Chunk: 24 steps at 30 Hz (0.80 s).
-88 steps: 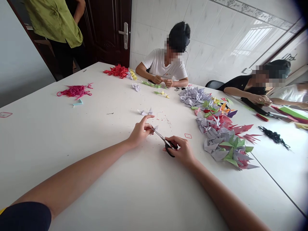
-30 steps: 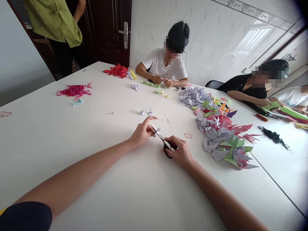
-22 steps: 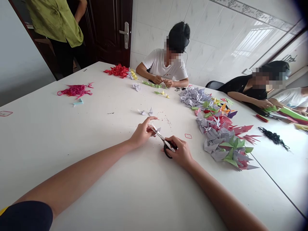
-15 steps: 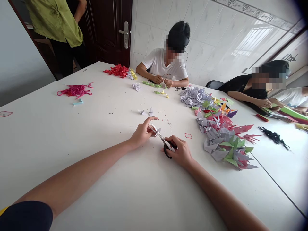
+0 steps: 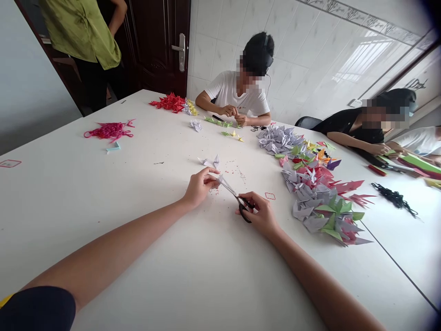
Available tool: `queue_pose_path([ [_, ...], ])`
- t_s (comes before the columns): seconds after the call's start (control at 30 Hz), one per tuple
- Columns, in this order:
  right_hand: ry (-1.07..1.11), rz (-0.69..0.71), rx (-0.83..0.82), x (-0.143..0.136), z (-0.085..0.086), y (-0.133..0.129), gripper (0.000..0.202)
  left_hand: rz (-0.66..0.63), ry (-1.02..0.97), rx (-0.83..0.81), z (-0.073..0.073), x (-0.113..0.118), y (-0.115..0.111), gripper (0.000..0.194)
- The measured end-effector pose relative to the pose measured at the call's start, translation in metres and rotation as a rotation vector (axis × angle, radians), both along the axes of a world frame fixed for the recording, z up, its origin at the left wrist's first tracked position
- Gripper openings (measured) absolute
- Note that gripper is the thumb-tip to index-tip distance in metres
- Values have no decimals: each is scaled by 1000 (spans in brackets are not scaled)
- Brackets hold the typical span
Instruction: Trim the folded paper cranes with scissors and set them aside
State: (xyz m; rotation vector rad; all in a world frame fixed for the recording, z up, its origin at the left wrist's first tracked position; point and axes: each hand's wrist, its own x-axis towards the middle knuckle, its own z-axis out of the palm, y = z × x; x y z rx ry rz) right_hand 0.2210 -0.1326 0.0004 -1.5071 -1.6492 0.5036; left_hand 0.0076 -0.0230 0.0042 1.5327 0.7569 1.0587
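Note:
Black-handled scissors are in my right hand, its fingers through and around the handles. The blades point up and left to my left hand, which pinches a small pale paper piece at the blade tips. Its exact shape is too small to tell. Just beyond, folded pale paper pieces lie on the white table, with tiny red and dark scraps scattered around.
To the right is a long pile of folded paper cranes; black cords lie beyond it. Pink cords and a light blue strip lie left. A red pile is far back. Two people sit working across the table; one stands at left.
The scissors have shifted slightly right and their blades are closer together. My left hand's raised index finger has curled down to the paper. The view has moved slightly.

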Motion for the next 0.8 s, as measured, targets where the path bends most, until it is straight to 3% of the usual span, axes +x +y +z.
queue_pose_path([
  [0.17,66,-44,37,11,-4,3,24,58,-34,-41,0,-1,5,28],
  [0.8,-62,-11,72,11,-2,0,23,64,-67,-67,-3,1,7,19],
])
